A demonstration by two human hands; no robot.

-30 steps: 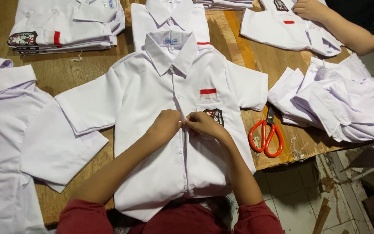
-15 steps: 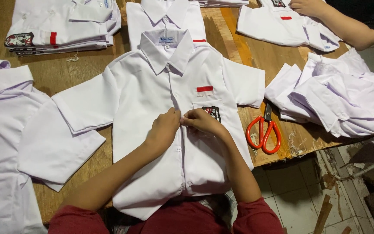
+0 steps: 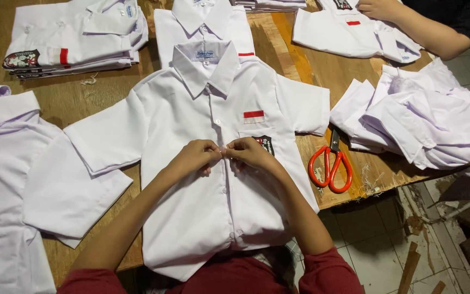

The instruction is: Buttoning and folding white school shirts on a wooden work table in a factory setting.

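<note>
A white short-sleeved shirt [image 3: 191,207] with a red-and-white chest patch and a dark pocket badge lies flat, collar away from me, on a wooden table [image 3: 322,71]. My left hand [image 3: 194,158] and my right hand [image 3: 251,152] meet at the shirt's front placket, about mid-chest. Both pinch the fabric edges together at a button there. My forearms rest over the lower part of the shirt.
Orange-handled scissors [image 3: 330,166] lie right of the shirt near the table edge. A folded shirt stack [image 3: 77,41] sits at far left, another white shirt [image 3: 12,179] at left, a loose shirt pile [image 3: 425,120] at right. Another person's hand [image 3: 379,8] rests on a shirt at far right.
My hands stay together at the placket, working the same spot. The view has shifted slightly; the shirt and scissors have not moved on the table.
</note>
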